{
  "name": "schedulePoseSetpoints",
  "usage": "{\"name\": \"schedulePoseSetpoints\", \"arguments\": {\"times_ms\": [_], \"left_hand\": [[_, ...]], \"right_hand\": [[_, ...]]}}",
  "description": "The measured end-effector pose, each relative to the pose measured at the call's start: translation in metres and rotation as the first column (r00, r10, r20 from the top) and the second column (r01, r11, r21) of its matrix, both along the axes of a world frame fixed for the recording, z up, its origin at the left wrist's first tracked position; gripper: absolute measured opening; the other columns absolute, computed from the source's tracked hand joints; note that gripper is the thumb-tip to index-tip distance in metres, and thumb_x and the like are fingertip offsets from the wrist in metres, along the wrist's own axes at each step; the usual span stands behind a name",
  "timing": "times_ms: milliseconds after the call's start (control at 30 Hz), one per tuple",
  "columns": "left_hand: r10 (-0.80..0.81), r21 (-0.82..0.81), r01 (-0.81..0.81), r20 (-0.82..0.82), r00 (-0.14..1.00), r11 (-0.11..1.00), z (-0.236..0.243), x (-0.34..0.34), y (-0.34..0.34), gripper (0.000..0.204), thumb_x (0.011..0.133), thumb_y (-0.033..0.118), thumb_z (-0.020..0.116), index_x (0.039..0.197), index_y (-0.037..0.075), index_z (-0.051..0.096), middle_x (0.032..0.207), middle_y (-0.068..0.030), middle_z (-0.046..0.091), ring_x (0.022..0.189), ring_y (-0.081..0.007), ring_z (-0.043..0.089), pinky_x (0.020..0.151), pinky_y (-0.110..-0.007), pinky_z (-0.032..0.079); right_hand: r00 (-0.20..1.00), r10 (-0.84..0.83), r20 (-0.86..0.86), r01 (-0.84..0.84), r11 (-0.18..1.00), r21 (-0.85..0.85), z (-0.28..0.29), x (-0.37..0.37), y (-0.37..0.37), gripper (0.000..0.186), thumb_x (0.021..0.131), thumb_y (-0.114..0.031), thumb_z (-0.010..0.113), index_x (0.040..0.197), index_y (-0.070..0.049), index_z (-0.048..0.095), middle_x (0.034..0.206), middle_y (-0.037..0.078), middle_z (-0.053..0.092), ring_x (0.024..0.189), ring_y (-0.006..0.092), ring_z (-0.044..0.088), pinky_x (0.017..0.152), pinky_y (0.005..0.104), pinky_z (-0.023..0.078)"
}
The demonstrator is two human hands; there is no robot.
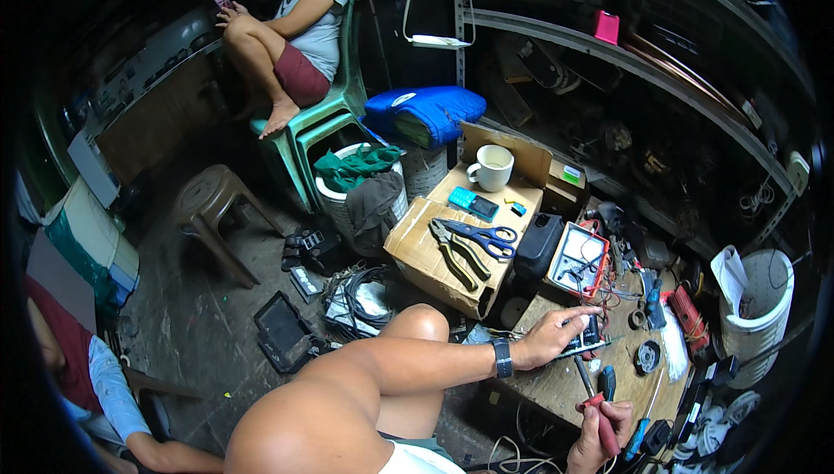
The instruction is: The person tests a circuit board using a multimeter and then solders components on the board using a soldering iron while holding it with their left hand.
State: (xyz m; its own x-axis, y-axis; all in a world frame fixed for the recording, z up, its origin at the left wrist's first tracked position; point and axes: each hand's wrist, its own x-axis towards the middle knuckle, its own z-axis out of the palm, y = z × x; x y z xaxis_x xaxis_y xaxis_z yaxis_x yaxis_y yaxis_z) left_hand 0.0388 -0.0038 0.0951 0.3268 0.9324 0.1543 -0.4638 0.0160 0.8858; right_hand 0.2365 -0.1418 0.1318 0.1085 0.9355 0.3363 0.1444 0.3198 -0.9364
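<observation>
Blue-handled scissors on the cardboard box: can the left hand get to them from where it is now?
Probably yes. The left hand rests on the circuit board, holding nothing, and the scissors lie uncovered on the cardboard box beside the pliers, with nothing in between.

A small circuit board (584,341) lay flat near the front edge of the wooden worktop (556,387), dark components standing on its upper face; the left hand (556,335) rested on it, palm down, fingers spread over its top. A screwdriver (594,400) with a red handle and a thin metal shaft was gripped in the right hand (599,435), its shaft slanting up and left so the tip met the board's near edge.
</observation>
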Motion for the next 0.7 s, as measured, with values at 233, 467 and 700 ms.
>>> {"name": "schedulePoseSetpoints", "arguments": {"times_ms": [233, 467, 700], "left_hand": [[0.020, 0.035, -0.019, -0.026, 0.999, 0.999, -0.0072, 0.0002, 0.0072, 0.044, 0.114, 0.024, 0.044, 0.150, 0.000, 0.049, 0.129, -0.0129, 0.070, 0.119, -0.0182, 0.067, 0.104, -0.032, 0.052], [-0.001, 0.025, 0.001, 0.020, 1.000, 1.000, -0.0083, -0.0015, 0.0088, 0.044, 0.114, 0.023, 0.045, 0.151, 0.001, 0.049, 0.130, -0.0130, 0.069, 0.120, -0.0193, 0.067, 0.104, -0.032, 0.053], [0.014, 0.035, -0.014, -0.005, 1.000, 0.999, -0.0087, -0.0022, 0.0091, 0.043, 0.113, 0.022, 0.045, 0.151, 0.001, 0.049, 0.130, -0.0136, 0.069, 0.119, -0.0194, 0.068, 0.104, -0.032, 0.053]], "right_hand": [[0.990, 0.072, -0.125, -0.071, 0.997, 0.010, 0.0051, -0.0054, 0.0040, 0.018, 0.096, 0.005, 0.070, 0.114, 0.004, 0.065, 0.108, 0.019, 0.073, 0.095, 0.0245, 0.073, 0.088, 0.0354, 0.060], [0.992, 0.075, -0.101, -0.073, 0.997, 0.024, 0.0002, -0.0050, 0.0048, 0.018, 0.097, 0.004, 0.069, 0.115, 0.004, 0.064, 0.106, 0.020, 0.073, 0.095, 0.0252, 0.073, 0.089, 0.0361, 0.059], [0.996, 0.066, -0.051, -0.063, 0.996, 0.057, -0.0014, -0.0037, 0.0063, 0.017, 0.098, 0.003, 0.069, 0.114, 0.004, 0.065, 0.106, 0.019, 0.073, 0.093, 0.0246, 0.073, 0.087, 0.0358, 0.059]]}}
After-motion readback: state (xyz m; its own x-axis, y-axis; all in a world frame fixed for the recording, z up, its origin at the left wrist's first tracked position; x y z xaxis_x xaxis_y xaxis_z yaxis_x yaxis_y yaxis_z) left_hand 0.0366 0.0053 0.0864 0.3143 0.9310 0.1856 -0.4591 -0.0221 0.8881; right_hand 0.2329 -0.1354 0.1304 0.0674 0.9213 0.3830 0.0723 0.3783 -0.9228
